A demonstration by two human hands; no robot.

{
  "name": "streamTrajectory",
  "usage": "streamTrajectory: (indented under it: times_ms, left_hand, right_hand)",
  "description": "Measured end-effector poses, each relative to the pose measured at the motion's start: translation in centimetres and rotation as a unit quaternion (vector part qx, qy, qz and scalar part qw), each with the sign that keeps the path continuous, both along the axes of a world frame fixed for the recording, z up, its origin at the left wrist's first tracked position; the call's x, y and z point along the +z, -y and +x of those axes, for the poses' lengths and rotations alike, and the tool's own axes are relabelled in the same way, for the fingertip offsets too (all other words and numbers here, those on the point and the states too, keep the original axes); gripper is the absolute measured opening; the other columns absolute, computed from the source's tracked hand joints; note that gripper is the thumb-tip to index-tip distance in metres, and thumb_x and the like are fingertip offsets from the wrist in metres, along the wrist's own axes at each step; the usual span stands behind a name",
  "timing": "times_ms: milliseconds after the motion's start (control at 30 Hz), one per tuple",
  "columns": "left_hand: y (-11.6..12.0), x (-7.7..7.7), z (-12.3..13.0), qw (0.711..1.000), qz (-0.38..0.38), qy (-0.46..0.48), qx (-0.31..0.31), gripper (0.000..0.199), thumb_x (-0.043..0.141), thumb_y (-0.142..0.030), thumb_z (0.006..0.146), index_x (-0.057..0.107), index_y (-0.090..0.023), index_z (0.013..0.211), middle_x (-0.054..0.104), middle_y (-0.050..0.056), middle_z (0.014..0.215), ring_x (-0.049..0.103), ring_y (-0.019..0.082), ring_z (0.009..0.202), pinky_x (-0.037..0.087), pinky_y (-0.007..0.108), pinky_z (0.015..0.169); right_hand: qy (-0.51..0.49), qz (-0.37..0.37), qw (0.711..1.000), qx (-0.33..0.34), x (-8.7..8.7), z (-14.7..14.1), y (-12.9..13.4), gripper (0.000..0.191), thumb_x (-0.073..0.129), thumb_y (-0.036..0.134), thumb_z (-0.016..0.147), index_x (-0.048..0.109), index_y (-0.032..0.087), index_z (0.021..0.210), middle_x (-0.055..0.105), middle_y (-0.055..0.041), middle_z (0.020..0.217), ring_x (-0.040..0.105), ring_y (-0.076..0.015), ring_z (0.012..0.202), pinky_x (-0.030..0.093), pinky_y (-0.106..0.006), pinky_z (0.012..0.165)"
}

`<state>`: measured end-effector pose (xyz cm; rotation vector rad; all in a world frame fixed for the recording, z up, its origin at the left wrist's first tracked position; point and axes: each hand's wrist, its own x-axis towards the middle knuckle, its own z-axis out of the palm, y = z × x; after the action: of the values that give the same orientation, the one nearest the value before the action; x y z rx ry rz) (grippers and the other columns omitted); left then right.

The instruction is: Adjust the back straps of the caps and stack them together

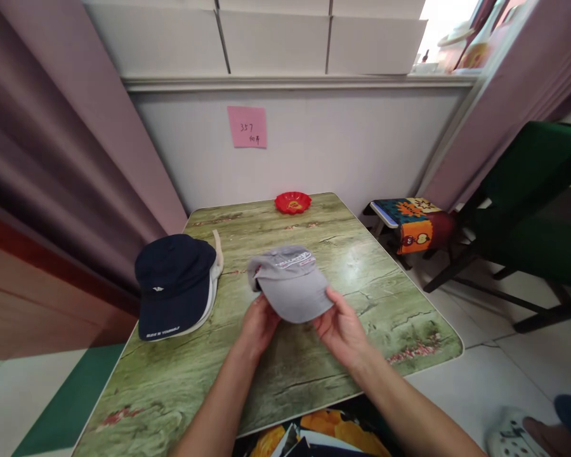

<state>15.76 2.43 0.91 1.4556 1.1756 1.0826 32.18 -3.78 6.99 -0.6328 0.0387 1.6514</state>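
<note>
A grey baseball cap (292, 289) with white lettering on its front is held over the middle of the table, its brim toward me. My left hand (261, 322) grips it from below at the left side of the brim, the fingertips hidden under the cap. On the brim's right edge, my right hand (340, 324) is closed with the thumb on top and the fingers underneath. To the left, a navy cap (174, 285) rests on top of a white cap (214, 289), whose pale strap sticks up behind.
The wood-patterned table (385, 304) stands against a white wall with a pink note (247, 127). A red scalloped dish (293, 202) sits at its far edge. Right of the table are a cloth-covered stool (409, 219) and a green chair (528, 222). A person's foot in a clog (514, 435) shows at lower right.
</note>
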Motion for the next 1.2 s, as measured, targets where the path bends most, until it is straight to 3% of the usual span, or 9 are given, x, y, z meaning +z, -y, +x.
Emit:
streamTrajectory:
  times_ms: [67, 200, 367, 433, 567, 633, 767, 933, 1200]
  left_hand:
    - [0.8, -0.5, -0.2, 0.997, 0.008, -0.076, -0.021, 0.031, 0.051, -0.040, 0.092, 0.070, -0.015, 0.091, 0.070, 0.006, 0.074, 0.064, 0.019, 0.065, 0.052, 0.034, 0.065]
    - [2.1, -0.8, -0.8, 0.966, 0.109, -0.230, -0.032, 0.021, 0.055, -0.034, 0.088, 0.071, -0.020, 0.088, 0.073, 0.006, 0.087, 0.067, 0.022, 0.081, 0.050, 0.035, 0.076]
    - [2.3, -0.8, -1.1, 0.960, 0.132, -0.244, -0.039, 0.023, 0.050, -0.033, 0.090, 0.070, -0.021, 0.089, 0.071, 0.006, 0.086, 0.066, 0.022, 0.082, 0.050, 0.035, 0.075]
    - [2.3, -0.8, -1.1, 0.959, 0.138, -0.242, -0.047, 0.023, 0.050, -0.033, 0.090, 0.070, -0.021, 0.092, 0.071, 0.006, 0.088, 0.066, 0.022, 0.084, 0.050, 0.035, 0.077]
    - [2.5, -0.9, -1.3, 0.959, 0.145, -0.238, -0.052, 0.021, 0.051, -0.032, 0.091, 0.069, -0.021, 0.094, 0.070, 0.006, 0.088, 0.066, 0.022, 0.084, 0.051, 0.035, 0.076]
    - [2.6, -1.0, -1.4, 0.959, 0.145, -0.238, -0.052, 0.021, 0.050, -0.031, 0.091, 0.069, -0.021, 0.095, 0.069, 0.006, 0.087, 0.066, 0.022, 0.084, 0.051, 0.035, 0.076]
    - [2.6, -1.1, -1.4, 0.958, 0.145, -0.241, -0.060, 0.021, 0.050, -0.030, 0.092, 0.068, -0.021, 0.095, 0.069, 0.006, 0.088, 0.065, 0.021, 0.084, 0.051, 0.035, 0.077]
    - [2.4, -1.4, -1.4, 0.957, 0.146, -0.244, -0.064, 0.020, 0.051, -0.030, 0.092, 0.068, -0.021, 0.095, 0.069, 0.006, 0.091, 0.066, 0.022, 0.087, 0.050, 0.036, 0.079]
    - [2.6, -1.4, -1.4, 0.957, 0.146, -0.244, -0.059, 0.019, 0.050, -0.027, 0.092, 0.068, -0.021, 0.095, 0.069, 0.005, 0.092, 0.065, 0.021, 0.088, 0.050, 0.035, 0.080]
  right_hand:
    - [0.050, 0.037, 0.997, -0.038, 0.8, 2.2, -1.1, 0.022, 0.064, 0.020, 0.085, 0.064, 0.021, 0.106, 0.077, -0.0008, 0.093, 0.073, -0.0146, 0.078, 0.062, -0.023, 0.066]
    - [0.165, 0.070, 0.979, -0.093, 2.2, 6.6, -4.7, 0.017, 0.066, 0.021, 0.084, 0.064, 0.019, 0.100, 0.074, 0.0002, 0.079, 0.069, -0.0114, 0.062, 0.060, -0.019, 0.056]
    - [0.187, 0.135, 0.964, -0.135, 4.6, 11.7, -11.6, 0.012, 0.058, 0.021, 0.088, 0.063, 0.019, 0.099, 0.073, 0.0011, 0.080, 0.068, -0.0108, 0.067, 0.059, -0.020, 0.061]
    - [0.181, 0.156, 0.959, -0.150, 4.5, 13.4, -13.6, 0.014, 0.057, 0.021, 0.088, 0.064, 0.019, 0.101, 0.074, 0.0008, 0.084, 0.070, -0.0116, 0.072, 0.060, -0.022, 0.065]
    - [0.226, 0.052, 0.950, -0.210, 0.2, 15.8, -14.2, 0.008, 0.060, 0.019, 0.086, 0.064, 0.018, 0.093, 0.073, 0.0010, 0.076, 0.067, -0.0108, 0.065, 0.059, -0.021, 0.060]
    - [0.277, -0.067, 0.932, -0.222, -3.1, 16.5, -13.1, 0.001, 0.063, 0.018, 0.084, 0.063, 0.018, 0.085, 0.069, 0.0025, 0.067, 0.064, -0.0097, 0.056, 0.055, -0.018, 0.049]
    - [0.295, -0.133, 0.920, -0.223, -7.7, 17.6, -10.4, 0.008, 0.065, 0.015, 0.083, 0.060, 0.019, 0.078, 0.065, 0.0036, 0.060, 0.059, -0.0097, 0.049, 0.053, -0.018, 0.043]
    - [0.310, -0.156, 0.913, -0.214, -8.8, 18.9, -9.2, 0.012, 0.069, 0.009, 0.078, 0.061, 0.017, 0.079, 0.069, 0.0005, 0.068, 0.063, -0.0117, 0.056, 0.058, -0.023, 0.048]
    - [0.334, -0.225, 0.881, -0.247, -9.3, 18.7, -10.8, 0.014, 0.071, 0.011, 0.079, 0.058, 0.017, 0.078, 0.065, 0.0015, 0.070, 0.060, -0.0106, 0.057, 0.060, -0.024, 0.052]
